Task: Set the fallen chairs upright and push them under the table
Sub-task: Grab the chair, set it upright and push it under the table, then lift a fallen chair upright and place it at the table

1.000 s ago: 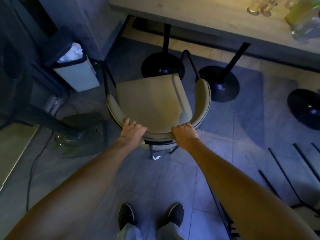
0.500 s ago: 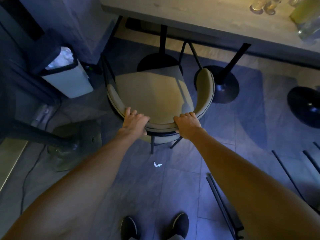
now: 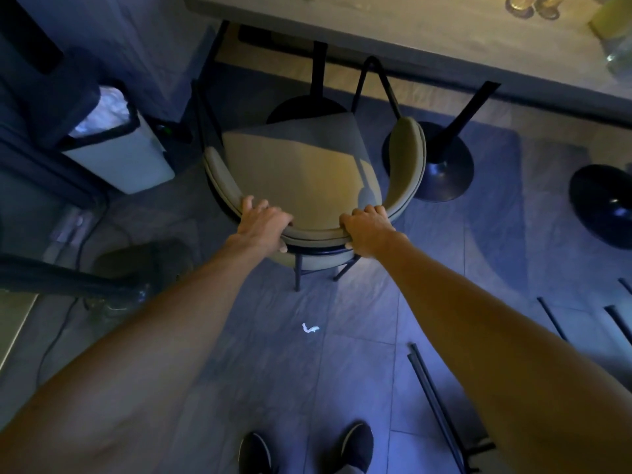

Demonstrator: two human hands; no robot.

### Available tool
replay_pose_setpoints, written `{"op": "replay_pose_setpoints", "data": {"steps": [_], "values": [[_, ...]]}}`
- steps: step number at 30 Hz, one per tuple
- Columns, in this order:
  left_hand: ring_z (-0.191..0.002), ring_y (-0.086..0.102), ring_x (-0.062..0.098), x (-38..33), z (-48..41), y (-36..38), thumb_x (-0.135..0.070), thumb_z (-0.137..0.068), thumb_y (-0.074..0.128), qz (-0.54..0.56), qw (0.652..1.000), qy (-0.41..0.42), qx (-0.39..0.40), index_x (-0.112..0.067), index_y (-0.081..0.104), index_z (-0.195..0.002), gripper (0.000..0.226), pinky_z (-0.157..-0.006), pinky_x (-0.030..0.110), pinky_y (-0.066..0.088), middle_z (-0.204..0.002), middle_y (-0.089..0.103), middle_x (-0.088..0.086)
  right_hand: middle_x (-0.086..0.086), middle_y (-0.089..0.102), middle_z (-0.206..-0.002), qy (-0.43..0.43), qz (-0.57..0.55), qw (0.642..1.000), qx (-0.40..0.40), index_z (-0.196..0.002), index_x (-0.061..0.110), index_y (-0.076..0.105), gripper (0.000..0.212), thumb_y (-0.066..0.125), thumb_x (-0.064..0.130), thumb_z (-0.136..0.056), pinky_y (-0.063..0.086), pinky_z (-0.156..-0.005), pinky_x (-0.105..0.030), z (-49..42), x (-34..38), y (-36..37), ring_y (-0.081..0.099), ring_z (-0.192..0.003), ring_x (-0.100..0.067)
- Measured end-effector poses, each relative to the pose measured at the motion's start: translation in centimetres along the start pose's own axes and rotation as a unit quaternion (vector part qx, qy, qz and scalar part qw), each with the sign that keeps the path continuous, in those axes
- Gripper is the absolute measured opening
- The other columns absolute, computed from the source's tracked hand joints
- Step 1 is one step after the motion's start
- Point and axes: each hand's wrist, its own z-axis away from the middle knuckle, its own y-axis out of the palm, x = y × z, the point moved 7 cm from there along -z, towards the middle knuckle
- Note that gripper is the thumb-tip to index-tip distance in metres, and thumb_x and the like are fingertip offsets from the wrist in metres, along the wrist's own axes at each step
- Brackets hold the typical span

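Beige chair [image 3: 294, 172] is up on its legs, front of the seat tucked just at the table [image 3: 410, 32] edge and in its shadow. I've got both hands clamped over the curved backrest [image 3: 316, 232]: left hand [image 3: 261, 222] on the left bend, right hand [image 3: 367, 227] on the right, fingers curled over the top. White bin [image 3: 130, 155] to the left, black pedestal base [image 3: 444, 165] just right of the chair, little white scrap [image 3: 309, 328] on the floor [image 3: 359, 354] between chair and my shoes [image 3: 357, 446].
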Motion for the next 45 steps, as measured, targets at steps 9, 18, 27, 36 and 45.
{"op": "replay_pose_setpoints", "data": {"steps": [9,18,27,36,45], "values": [[-0.124,0.043,0.028,-0.2,0.3,0.0,-0.042,-0.083,0.075,-0.001,0.999,0.005,-0.038,-0.029,0.06,-0.125,0.046,-0.11,0.05,0.02,-0.121,0.062,0.001,-0.011,0.057,-0.129,0.0,0.004,1.0,-0.011,-0.136,0.019,0.051,0.047,0.063,0.036,-0.094,0.032,-0.108,-0.047,0.0,-0.3,0.3,0.049,-0.122,-0.033],[-0.132,0.037,0.035,-6.2,7.0,0.5,-0.043,-0.088,0.067,0.001,0.991,-0.03,-0.128,-0.018,0.035,-0.147,0.072,-0.114,0.052,0.024,-0.14,0.045,0.014,-0.012,0.051,-0.135,0.046,-0.024,0.986,-0.16,-0.137,0.011,0.044,0.058,0.067,0.02,-0.084,0.022,-0.118,-0.05,5.2,3.1,1.4,0.043,-0.129,-0.034],[-0.122,0.045,0.031,-11.3,19.5,-2.8,-0.048,-0.091,0.061,0.035,0.987,0.043,-0.15,-0.02,0.046,-0.136,0.055,-0.097,0.044,0.038,-0.129,0.05,0.009,-0.013,0.04,-0.148,0.086,-0.088,0.983,-0.136,-0.147,0.014,0.037,0.065,0.066,0.024,-0.09,0.038,-0.108,-0.047,20.6,4.2,-1.4,0.039,-0.133,-0.035],[-0.125,0.046,0.033,-25.2,32.3,-7.1,-0.048,-0.097,0.051,0.08,0.976,0.113,-0.171,-0.022,0.045,-0.138,0.048,-0.099,0.046,0.037,-0.133,0.05,0.009,-0.013,0.033,-0.155,0.159,-0.086,0.973,-0.141,-0.153,0.016,0.031,0.065,0.059,0.031,-0.096,0.033,-0.112,-0.046,42.2,0.0,0.3,0.034,-0.139,-0.034],[-0.126,0.046,0.034,-49.7,49.2,-4.2,-0.046,-0.099,0.045,0.068,0.96,0.201,-0.185,-0.023,0.043,-0.14,0.048,-0.101,0.047,0.036,-0.136,0.05,0.01,-0.01,0.037,-0.15,0.236,-0.124,0.953,-0.147,-0.15,0.019,0.032,0.066,0.062,0.034,-0.093,0.033,-0.11,-0.047,68.0,-5.6,11.4,0.036,-0.137,-0.035]]}}
